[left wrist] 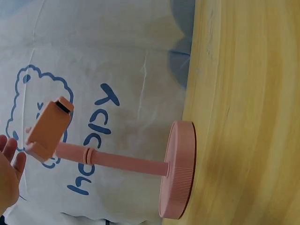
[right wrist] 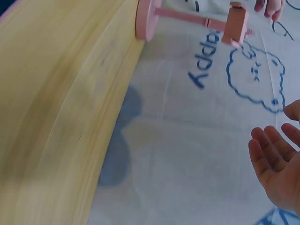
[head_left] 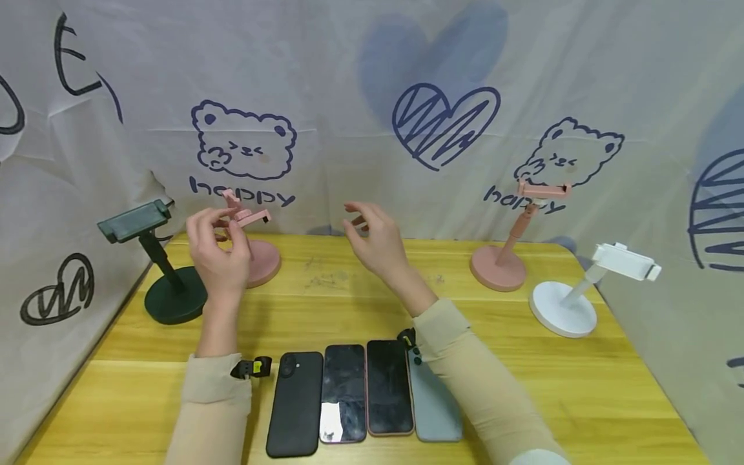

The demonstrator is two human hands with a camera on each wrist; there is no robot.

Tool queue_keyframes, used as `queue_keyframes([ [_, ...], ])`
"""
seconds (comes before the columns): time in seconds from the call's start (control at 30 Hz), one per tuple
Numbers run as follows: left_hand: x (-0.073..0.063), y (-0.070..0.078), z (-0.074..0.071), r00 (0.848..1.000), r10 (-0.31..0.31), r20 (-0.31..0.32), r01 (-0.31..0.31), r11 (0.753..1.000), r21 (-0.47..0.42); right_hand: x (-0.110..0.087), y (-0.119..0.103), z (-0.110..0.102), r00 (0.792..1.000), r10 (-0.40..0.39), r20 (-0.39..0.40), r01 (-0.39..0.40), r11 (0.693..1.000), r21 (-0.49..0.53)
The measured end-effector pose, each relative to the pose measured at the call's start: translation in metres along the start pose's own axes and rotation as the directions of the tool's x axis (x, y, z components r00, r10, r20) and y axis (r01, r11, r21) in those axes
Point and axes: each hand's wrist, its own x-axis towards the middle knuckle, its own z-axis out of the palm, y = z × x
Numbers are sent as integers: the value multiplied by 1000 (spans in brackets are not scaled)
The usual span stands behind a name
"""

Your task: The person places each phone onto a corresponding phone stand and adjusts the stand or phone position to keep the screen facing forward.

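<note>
A pink phone stand (head_left: 264, 261) stands upright at the back left of the table. My left hand (head_left: 217, 248) is beside its holder (left wrist: 50, 130), fingers loosely bent; the left wrist view shows a small gap between fingertips and holder. The right wrist view also has this holder (right wrist: 236, 24), with the left fingers (right wrist: 272, 7) apart from it. My right hand (head_left: 376, 242) hovers over the back middle of the table, relaxed and holding nothing; its palm (right wrist: 281, 183) and loosely bent fingers appear in the right wrist view.
A dark green phone stand (head_left: 174, 294) is at far left. On the right are another pink stand (head_left: 498, 268) and a white stand (head_left: 564, 310). Phones lie in a row in front: black (head_left: 295, 407), two screen-up (head_left: 343, 387), (head_left: 389, 387), and a grey-blue phone (head_left: 436, 407) partly under the right sleeve.
</note>
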Motion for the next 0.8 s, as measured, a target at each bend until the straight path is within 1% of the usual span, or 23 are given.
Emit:
queue_keyframes([
  [0.1, 3, -7, -1, 999, -37, -7, 38, 999, 2, 12, -9, 16, 998, 24, 57, -25, 999, 23],
  [0.17, 4, -11, -3, 997, -80, 11, 80, 997, 0, 20, -15, 26, 994, 40, 99, -42, 999, 25],
  [0.2, 4, -13, -4, 993, -113, 23, 113, 994, -4, 24, -18, 31, 992, 45, 118, -48, 999, 25],
  [0.23, 5, -15, -5, 988, -150, 39, 151, 989, -5, 28, -20, 36, 989, 49, 138, -53, 998, 25],
  [0.27, 5, -17, -7, 979, -195, 60, 196, 981, -5, 32, -23, 41, 986, 53, 157, -58, 998, 30],
  [0.3, 5, -19, -8, 967, -243, 81, 244, 970, -9, 36, -25, 46, 984, 57, 170, -63, 998, 30],
  [0.33, 5, -21, -10, 949, -295, 110, 298, 954, -20, 40, -27, 50, 981, 66, 185, -72, 997, 26],
  [0.37, 5, -23, -10, 928, -345, 138, 353, 935, -40, 44, -29, 55, 977, 75, 198, -82, 996, 28],
  [0.4, 5, -25, -11, 902, -398, 167, 414, 908, -72, 47, -31, 59, 973, 88, 212, -97, 995, 32],
  [0.43, 5, -27, -12, 873, -445, 199, 470, 877, -103, 51, -32, 63, 969, 105, 225, -116, 993, 35],
  [0.5, 5, -33, -12, 810, -530, 250, 574, 805, -153, 56, -35, 71, 956, 148, 254, -161, 986, 32],
  [0.53, 5, -36, -12, 774, -571, 274, 622, 766, -162, 59, -36, 74, 948, 170, 269, -185, 982, 32],
  [0.6, 5, -44, -13, 708, -633, 312, 694, 706, -142, 63, -38, 81, 935, 201, 294, -220, 975, 32],
  [0.67, 5, -52, -13, 649, -680, 341, 740, 668, -76, 65, -39, 87, 923, 216, 318, -236, 972, 24],
  [0.7, 4, -56, -13, 623, -697, 355, 754, 656, -36, 67, -40, 91, 918, 219, 330, -238, 971, 18],
  [0.73, 4, -60, -13, 604, -706, 368, 762, 647, -10, 67, -40, 94, 915, 219, 338, -239, 971, 18],
  [0.77, 4, -63, -12, 594, -710, 379, 764, 645, 12, 68, -41, 97, 913, 218, 344, -236, 972, 13],
  [0.8, 4, -66, -12, 589, -710, 385, 759, 650, 39, 68, -41, 100, 911, 218, 351, -237, 971, 10],
])
